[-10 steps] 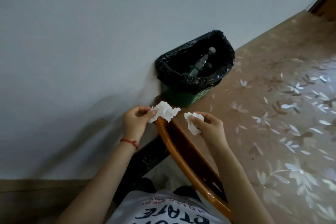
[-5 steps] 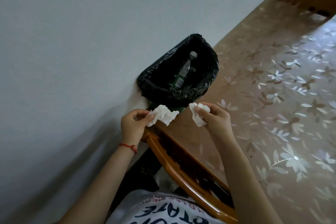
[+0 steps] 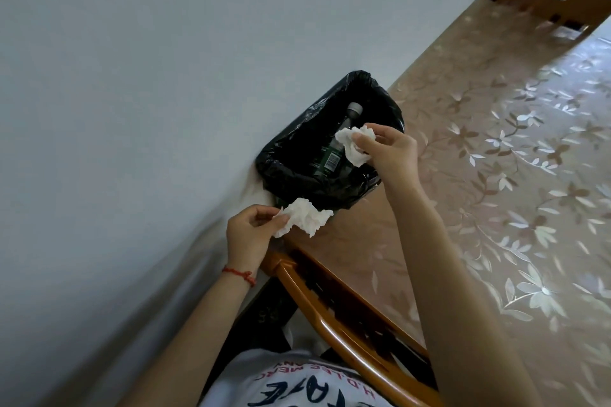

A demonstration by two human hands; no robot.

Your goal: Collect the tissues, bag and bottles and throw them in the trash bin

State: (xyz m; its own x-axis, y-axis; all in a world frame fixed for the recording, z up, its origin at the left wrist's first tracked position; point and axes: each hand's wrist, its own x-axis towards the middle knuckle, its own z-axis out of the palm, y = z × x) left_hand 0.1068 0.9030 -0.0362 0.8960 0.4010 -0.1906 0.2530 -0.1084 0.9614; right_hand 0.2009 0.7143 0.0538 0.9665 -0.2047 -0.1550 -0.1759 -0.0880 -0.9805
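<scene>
A small bin lined with a black bag (image 3: 287, 172) stands on the table against the wall. Inside it lies a dark green bottle (image 3: 334, 155) with a grey cap. My right hand (image 3: 386, 149) pinches a crumpled white tissue (image 3: 355, 144) directly over the bin's opening. My left hand (image 3: 249, 235) grips a second crumpled tissue (image 3: 305, 220) just in front of the bin's near rim, over the table's corner.
The table wears a brown cloth with a pale flower pattern (image 3: 515, 175) and has a curved orange wooden edge (image 3: 334, 330). A grey wall (image 3: 165, 76) runs along the left. A wooden chair back (image 3: 555, 0) stands at the far end.
My right hand has carried its tissue forward from the table corner to above the bin opening. My left hand stays near the bin's front rim with its tissue.
</scene>
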